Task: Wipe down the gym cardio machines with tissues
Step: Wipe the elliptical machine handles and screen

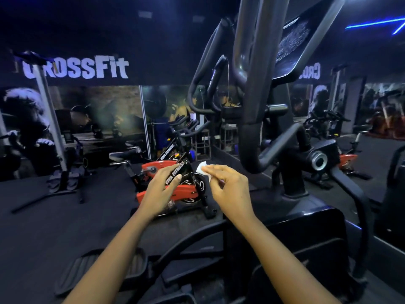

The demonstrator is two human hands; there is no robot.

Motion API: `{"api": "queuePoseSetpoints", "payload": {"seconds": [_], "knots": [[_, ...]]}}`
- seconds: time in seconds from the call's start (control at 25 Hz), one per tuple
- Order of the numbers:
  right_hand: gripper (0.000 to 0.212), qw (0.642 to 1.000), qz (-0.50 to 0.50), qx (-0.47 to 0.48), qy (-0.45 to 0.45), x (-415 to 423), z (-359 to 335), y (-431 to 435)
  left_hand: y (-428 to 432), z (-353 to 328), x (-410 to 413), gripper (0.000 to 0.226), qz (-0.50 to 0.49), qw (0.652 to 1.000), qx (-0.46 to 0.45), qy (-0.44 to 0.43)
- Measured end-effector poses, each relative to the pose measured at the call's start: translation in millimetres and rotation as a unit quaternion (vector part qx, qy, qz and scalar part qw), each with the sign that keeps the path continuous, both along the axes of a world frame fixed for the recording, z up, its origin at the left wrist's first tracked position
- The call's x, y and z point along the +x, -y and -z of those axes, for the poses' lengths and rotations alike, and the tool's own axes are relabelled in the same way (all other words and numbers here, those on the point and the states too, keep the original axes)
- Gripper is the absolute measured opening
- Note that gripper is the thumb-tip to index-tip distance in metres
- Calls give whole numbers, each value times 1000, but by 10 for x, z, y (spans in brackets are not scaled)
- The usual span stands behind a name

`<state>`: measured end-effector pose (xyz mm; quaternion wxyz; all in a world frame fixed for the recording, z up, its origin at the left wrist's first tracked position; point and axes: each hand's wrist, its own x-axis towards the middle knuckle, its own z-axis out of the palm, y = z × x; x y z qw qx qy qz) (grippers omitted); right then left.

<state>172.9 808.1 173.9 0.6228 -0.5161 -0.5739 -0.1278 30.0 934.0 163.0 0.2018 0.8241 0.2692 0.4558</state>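
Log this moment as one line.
left hand: open, empty | right hand: pinching tissue | elliptical handlebar: untouched | stage: likely pre-wipe

The left hand [162,189] and right hand [229,189] are bare; behind them both slim forearms run uncovered throughout.

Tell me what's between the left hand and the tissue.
Head view: open air between left hand and tissue; only the red spin bike shows behind the gap.
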Motion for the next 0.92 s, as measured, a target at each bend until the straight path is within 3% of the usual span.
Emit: {"api": "queuePoseSetpoints", "payload": {"seconds": [0.28, 0.48, 0.64, 0.76, 0.92], "knots": [[32, 991, 5, -132, -12, 13, 97, -768, -798, 83, 104, 43, -9, 984, 1, -179], [31, 984, 122, -130, -7, 269, 49, -1284, -1487, -60, 545, 42, 58, 962, 3, -265], [27, 973, 222, -51, -26, 384, -279, -1566, -2024, -360, 951, 41, 146, 965, 15, -216], [26, 955, 290, 27, -57, 386, -658, -1592, -2142, -736, 1254, 39, 226, 969, -23, -97], [29, 922, 347, 123, -120, 388, -1044, -1518, -2018, -1226, 1717, 41, 345, 933, -97, 21]]}}
